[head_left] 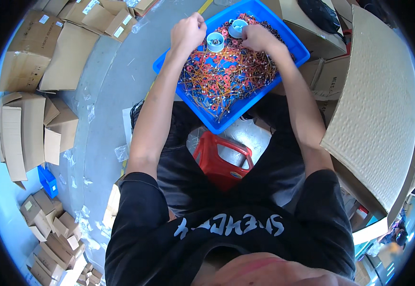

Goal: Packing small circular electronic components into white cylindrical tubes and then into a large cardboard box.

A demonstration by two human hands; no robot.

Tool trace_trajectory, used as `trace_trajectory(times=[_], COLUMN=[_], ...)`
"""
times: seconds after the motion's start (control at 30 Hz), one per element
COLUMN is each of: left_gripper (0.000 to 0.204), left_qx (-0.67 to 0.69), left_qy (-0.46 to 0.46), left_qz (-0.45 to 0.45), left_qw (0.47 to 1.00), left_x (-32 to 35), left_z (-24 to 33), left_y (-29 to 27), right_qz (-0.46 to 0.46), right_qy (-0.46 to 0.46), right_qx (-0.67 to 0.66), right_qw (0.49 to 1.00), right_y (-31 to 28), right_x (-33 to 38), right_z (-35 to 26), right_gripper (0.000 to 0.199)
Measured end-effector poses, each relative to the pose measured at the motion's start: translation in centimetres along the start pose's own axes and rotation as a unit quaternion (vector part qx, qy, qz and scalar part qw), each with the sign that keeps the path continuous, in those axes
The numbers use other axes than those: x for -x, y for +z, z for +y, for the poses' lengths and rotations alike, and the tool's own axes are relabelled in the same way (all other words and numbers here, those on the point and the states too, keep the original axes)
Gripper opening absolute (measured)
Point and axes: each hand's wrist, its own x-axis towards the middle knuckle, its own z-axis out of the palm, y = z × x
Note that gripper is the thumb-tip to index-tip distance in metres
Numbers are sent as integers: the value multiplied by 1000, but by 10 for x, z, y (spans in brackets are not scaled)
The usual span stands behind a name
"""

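One view only: head cam, fisheye, looking steeply down over the person's chest and lap. Straight edges bend toward the rim, corners black. The blue tray (283, 35) sits at top centre, far end of arm's reach; the red stool (219, 164) is close, mid-frame. The grey floor (107, 86) w/ cardboard boxes (24, 128) fills the left side.

From my remote feed: a smooth grey concrete floor (107, 81) under even, bright light, littered with scraps of clear plastic film (93, 229). Flattened and open cardboard boxes (26, 128) pile along the left side, with more small cartons (50, 238) at lower left. A small blue crate (48, 181) sits among them. On the right, a large corrugated cardboard sheet (379, 109) leans over stacked boxes. A red plastic stool (222, 162) stands mid-frame.
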Motion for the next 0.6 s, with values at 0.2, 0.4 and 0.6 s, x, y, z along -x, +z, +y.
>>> trace_trajectory(times=[0.2,0.4,0.6], left_gripper=[49,57,57], left_qx=[-121,13,333], left_qy=[173,132,211], left_qz=[44,-38,109], left_qw=[976,990,913], left_x=[-30,-31,19], left_z=[24,51,65], left_y=[56,63,-36], right_qz=[51,200,403], right_qy=[47,40,-115], right_qx=[-512,-661,-636], right_qw=[856,722,648], right_y=[-52,-48,-91], right_x=[34,40,55], right_z=[32,71,-10], right_gripper=[19,15,17])
